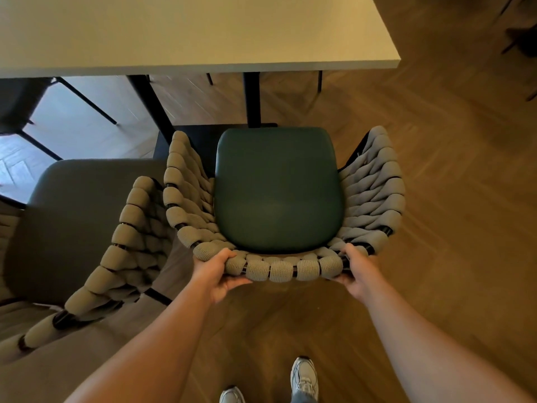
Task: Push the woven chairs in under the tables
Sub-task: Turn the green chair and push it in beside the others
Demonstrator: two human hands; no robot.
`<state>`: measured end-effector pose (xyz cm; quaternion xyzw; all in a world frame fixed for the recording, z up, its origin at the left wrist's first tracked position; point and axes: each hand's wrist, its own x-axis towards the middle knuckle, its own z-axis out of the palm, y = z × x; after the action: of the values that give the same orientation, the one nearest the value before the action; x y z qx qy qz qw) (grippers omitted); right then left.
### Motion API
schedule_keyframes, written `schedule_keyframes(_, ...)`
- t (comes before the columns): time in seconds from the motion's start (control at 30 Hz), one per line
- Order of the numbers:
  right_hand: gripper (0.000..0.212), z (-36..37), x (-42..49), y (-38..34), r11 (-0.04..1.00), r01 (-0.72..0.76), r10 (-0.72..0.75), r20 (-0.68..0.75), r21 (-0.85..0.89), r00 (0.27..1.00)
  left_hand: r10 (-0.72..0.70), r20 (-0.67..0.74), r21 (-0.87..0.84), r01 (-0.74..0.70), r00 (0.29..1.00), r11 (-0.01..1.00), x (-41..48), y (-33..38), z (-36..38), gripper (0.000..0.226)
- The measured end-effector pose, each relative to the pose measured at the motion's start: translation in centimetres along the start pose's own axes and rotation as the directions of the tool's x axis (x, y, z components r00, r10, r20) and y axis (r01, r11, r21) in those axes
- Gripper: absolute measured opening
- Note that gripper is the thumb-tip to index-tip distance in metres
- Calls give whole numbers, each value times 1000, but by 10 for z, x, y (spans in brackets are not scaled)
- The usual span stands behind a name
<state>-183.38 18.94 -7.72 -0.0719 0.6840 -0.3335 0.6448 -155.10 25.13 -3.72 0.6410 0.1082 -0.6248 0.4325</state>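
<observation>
A herringbone wood floor (436,199) carried two woven chairs, a green-seated chair (277,190) and a second chair (87,228) to its left, before the pale table (189,30).

Your fingertips are hidden behind the woven chair (279,199)'s back rail, its legs are out of sight beneath it, and the neighbouring chair (87,234) is cut off at the left edge.
</observation>
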Motion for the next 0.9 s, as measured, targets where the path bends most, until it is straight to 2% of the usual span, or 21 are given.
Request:
schedule_keyframes(0.43,42,12,17,-13,1000,-5,5,-1,-13,1000,6,-7,28,-5,1000,1000,16,16,13,59)
schedule_keyframes(0.57,40,10,14,-13,999,-12,12,18,-30,1000,14,-5,7,-14,1000,1000,18,15,9,62)
schedule_keyframes(0.67,36,11,3,-12,1000,-14,14,36,24,999,52,-3,-43,-53,999,998,9,11,10,60)
schedule_keyframes(0.77,47,15,-23,-6,998,-15,10,74,60,997,77,29,-83,-74,997,994,-13,7,8,60)
schedule_keyframes(0.9,60,24,-79,9,1000,-23,25,129,-20,991,75,70,5,-76,995,997,-66,11,-17,52)
